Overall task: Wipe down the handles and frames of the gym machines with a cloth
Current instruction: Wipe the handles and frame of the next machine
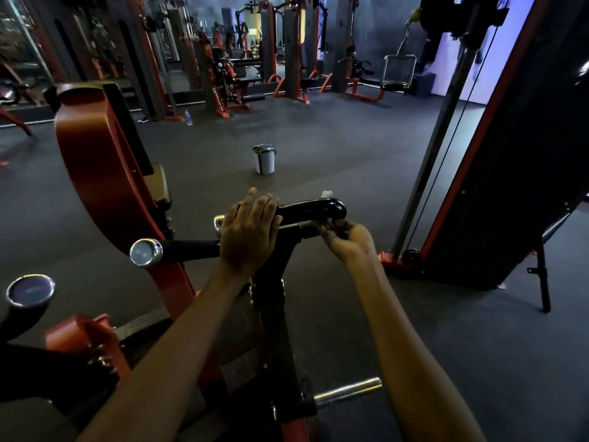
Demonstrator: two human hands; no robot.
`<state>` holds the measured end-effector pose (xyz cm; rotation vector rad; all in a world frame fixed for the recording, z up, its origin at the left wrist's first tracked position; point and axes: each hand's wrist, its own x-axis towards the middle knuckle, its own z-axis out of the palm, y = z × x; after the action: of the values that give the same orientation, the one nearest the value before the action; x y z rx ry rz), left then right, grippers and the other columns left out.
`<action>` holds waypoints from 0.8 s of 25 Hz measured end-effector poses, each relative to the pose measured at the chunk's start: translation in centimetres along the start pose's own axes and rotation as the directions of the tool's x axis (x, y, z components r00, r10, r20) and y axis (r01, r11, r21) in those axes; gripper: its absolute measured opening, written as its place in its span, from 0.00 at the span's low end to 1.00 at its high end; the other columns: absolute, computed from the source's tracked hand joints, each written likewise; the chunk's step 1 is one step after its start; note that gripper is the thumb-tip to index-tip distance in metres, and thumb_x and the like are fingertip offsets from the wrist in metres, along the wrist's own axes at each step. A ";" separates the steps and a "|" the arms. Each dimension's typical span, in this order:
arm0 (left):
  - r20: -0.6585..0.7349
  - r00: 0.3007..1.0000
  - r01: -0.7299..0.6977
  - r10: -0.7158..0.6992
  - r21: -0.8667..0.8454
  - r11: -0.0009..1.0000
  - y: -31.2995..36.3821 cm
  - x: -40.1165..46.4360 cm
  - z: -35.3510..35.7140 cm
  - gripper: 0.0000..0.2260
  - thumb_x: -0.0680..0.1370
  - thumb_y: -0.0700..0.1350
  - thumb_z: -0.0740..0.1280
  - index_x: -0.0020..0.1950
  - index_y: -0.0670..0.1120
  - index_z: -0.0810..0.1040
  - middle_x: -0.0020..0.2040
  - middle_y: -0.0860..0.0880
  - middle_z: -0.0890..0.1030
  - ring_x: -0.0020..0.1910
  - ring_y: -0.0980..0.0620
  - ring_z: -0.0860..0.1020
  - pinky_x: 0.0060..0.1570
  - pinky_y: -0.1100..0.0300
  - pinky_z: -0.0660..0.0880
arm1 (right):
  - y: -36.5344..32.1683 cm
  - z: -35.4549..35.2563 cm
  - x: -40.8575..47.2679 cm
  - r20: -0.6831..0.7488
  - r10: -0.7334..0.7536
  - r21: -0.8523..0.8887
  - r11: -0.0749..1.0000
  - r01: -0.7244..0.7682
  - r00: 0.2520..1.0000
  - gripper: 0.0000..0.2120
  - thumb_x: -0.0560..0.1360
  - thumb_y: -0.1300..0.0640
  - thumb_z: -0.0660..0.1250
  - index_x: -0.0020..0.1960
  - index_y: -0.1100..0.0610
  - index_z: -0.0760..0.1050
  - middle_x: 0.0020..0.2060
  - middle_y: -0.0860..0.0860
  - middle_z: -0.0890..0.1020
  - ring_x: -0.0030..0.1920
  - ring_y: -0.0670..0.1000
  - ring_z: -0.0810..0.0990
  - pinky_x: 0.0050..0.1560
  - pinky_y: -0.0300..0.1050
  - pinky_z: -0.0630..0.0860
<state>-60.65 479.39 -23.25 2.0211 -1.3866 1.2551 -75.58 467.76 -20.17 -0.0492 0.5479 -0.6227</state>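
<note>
A black curved handle (314, 209) tops the black upright (271, 301) of a red and black gym machine in front of me. My left hand (247, 232) lies over the handle's left part with fingers draped across it. My right hand (345, 239) is turned palm up under the handle's right end, its fingers curled against the underside. A small white bit of cloth (325, 194) peeks above the handle's far right end; most of it is hidden behind the bar.
A white lidded bucket (264, 159) stands on the dark rubber floor ahead. The machine's red frame (105, 173) rises at left, with chrome-capped grips (146, 252). A tall cable tower (497, 148) stands at right. More machines line the back wall, and a water bottle (188, 118).
</note>
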 end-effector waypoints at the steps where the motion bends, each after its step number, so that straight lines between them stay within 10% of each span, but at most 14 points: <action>1: -0.001 1.000 -0.001 0.001 0.002 1.000 -0.1 -0.1 -0.1 0.19 0.83 0.49 0.52 0.59 0.43 0.79 0.57 0.46 0.81 0.64 0.42 0.75 0.56 0.52 0.68 | -0.5 0.1 -0.2 -0.055 0.007 0.098 0.995 -0.001 0.998 0.15 0.80 0.68 0.50 0.63 0.67 0.68 0.64 0.67 0.70 0.64 0.62 0.72 0.69 0.52 0.66; 6: 0.013 1.000 0.003 -0.003 -0.003 1.000 0.0 0.0 -0.2 0.17 0.82 0.48 0.54 0.59 0.43 0.79 0.57 0.45 0.81 0.64 0.41 0.75 0.55 0.52 0.68 | -2.0 -0.1 2.3 -0.187 0.059 0.464 0.885 0.035 0.981 0.26 0.81 0.61 0.51 0.76 0.62 0.46 0.71 0.66 0.59 0.68 0.68 0.64 0.63 0.60 0.71; 8: 0.036 0.999 0.020 -0.019 -0.014 1.000 -0.1 0.0 -0.3 0.17 0.82 0.48 0.54 0.59 0.43 0.78 0.57 0.45 0.80 0.64 0.41 0.75 0.56 0.51 0.68 | -0.4 -0.6 2.4 -0.204 -0.132 0.055 0.988 0.146 0.970 0.25 0.82 0.64 0.49 0.75 0.69 0.43 0.71 0.69 0.58 0.70 0.68 0.60 0.61 0.51 0.71; 10: 0.040 0.999 0.031 -0.030 -0.014 0.999 0.0 -0.1 -0.3 0.17 0.82 0.48 0.54 0.59 0.43 0.78 0.58 0.45 0.80 0.65 0.41 0.75 0.56 0.51 0.68 | 2.8 -1.8 3.4 -0.108 -0.275 -0.446 0.872 0.201 0.955 0.18 0.81 0.71 0.47 0.67 0.82 0.51 0.66 0.74 0.63 0.68 0.67 0.64 0.58 0.40 0.72; 11: 0.038 0.999 0.035 -0.035 -0.021 0.999 0.2 -0.1 -0.3 0.17 0.81 0.48 0.54 0.59 0.43 0.78 0.57 0.45 0.80 0.64 0.41 0.75 0.56 0.51 0.67 | 4.2 -3.0 4.0 0.006 -0.350 -0.707 0.661 0.251 0.937 0.14 0.80 0.71 0.48 0.61 0.81 0.61 0.62 0.74 0.69 0.65 0.67 0.70 0.56 0.45 0.75; 12: 0.034 0.999 0.036 -0.035 -0.029 0.999 0.3 -0.2 -0.2 0.17 0.81 0.48 0.54 0.59 0.42 0.79 0.57 0.45 0.81 0.64 0.41 0.75 0.56 0.51 0.67 | 5.0 -4.2 4.6 0.191 -0.534 -0.908 0.222 0.355 0.823 0.11 0.80 0.69 0.52 0.54 0.75 0.70 0.57 0.72 0.75 0.59 0.64 0.76 0.53 0.47 0.77; 13: 0.028 0.999 0.035 -0.034 -0.031 0.999 0.4 -0.3 -0.2 0.17 0.81 0.48 0.55 0.58 0.42 0.79 0.57 0.44 0.81 0.64 0.41 0.75 0.56 0.51 0.67 | 5.2 -5.1 5.3 0.502 -0.559 -0.853 -0.198 0.482 0.660 0.09 0.80 0.67 0.55 0.50 0.69 0.74 0.52 0.67 0.79 0.53 0.60 0.80 0.49 0.47 0.78; 15: 0.026 0.999 0.035 -0.035 -0.025 0.999 0.2 -0.1 -0.4 0.17 0.81 0.48 0.54 0.59 0.42 0.79 0.57 0.45 0.81 0.64 0.41 0.75 0.57 0.51 0.68 | 3.5 -5.8 7.7 0.932 -0.197 -0.349 -0.709 0.613 0.303 0.09 0.77 0.66 0.59 0.52 0.65 0.77 0.49 0.60 0.81 0.48 0.54 0.80 0.48 0.47 0.79; 17: 0.042 0.999 0.036 -0.035 -0.029 0.999 0.1 0.1 -0.4 0.17 0.82 0.48 0.54 0.59 0.42 0.79 0.58 0.45 0.80 0.65 0.41 0.75 0.57 0.50 0.69 | 0.7 -5.3 9.5 0.990 0.064 0.005 -0.907 0.420 0.126 0.09 0.72 0.67 0.63 0.50 0.65 0.79 0.46 0.59 0.82 0.47 0.55 0.81 0.48 0.48 0.80; 20: 0.050 0.998 0.046 -0.044 -0.034 0.998 0.3 -0.1 -0.4 0.18 0.82 0.48 0.53 0.60 0.42 0.79 0.58 0.45 0.80 0.65 0.41 0.74 0.57 0.50 0.69 | 0.9 -5.7 11.3 0.951 -0.058 -0.120 -0.974 0.192 0.303 0.07 0.62 0.70 0.72 0.40 0.64 0.80 0.38 0.59 0.82 0.41 0.56 0.82 0.45 0.47 0.81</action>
<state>-61.09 479.66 -23.18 2.0611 -1.3677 1.1615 -70.36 462.79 -30.59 -3.0136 0.7266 -1.1891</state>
